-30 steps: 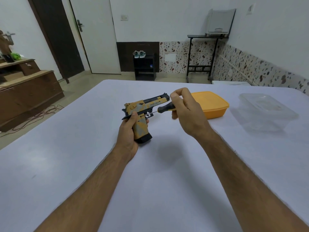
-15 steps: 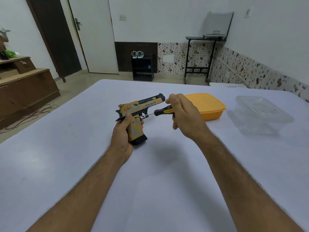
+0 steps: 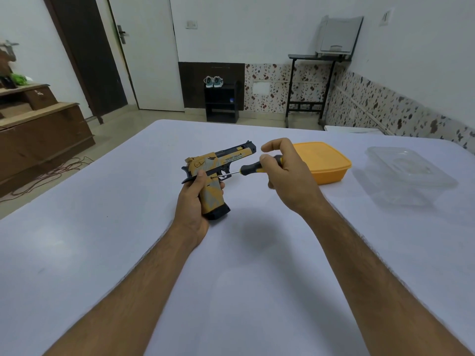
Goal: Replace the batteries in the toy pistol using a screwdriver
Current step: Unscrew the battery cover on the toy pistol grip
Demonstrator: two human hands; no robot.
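A yellow, grey and black toy pistol (image 3: 218, 165) stands upright above the white table (image 3: 102, 227), muzzle pointing right. My left hand (image 3: 192, 204) grips its handle from behind, thumb on the side. My right hand (image 3: 285, 173) holds a screwdriver (image 3: 253, 167) with a black and yellow handle. Its thin metal tip touches the pistol's side just above the grip, near the trigger. The index finger of my right hand is lifted off the handle.
A shut yellow plastic box (image 3: 323, 161) lies just behind my right hand. A clear plastic container (image 3: 408, 173) sits at the table's right. Beyond the table are a wooden cabinet (image 3: 38, 129), a black shoe rack (image 3: 222, 101) and a black stand (image 3: 311, 86).
My hands, pistol and screwdriver have stayed together in the same pose. My right fingers have shifted on the screwdriver handle, with the index finger now raised.
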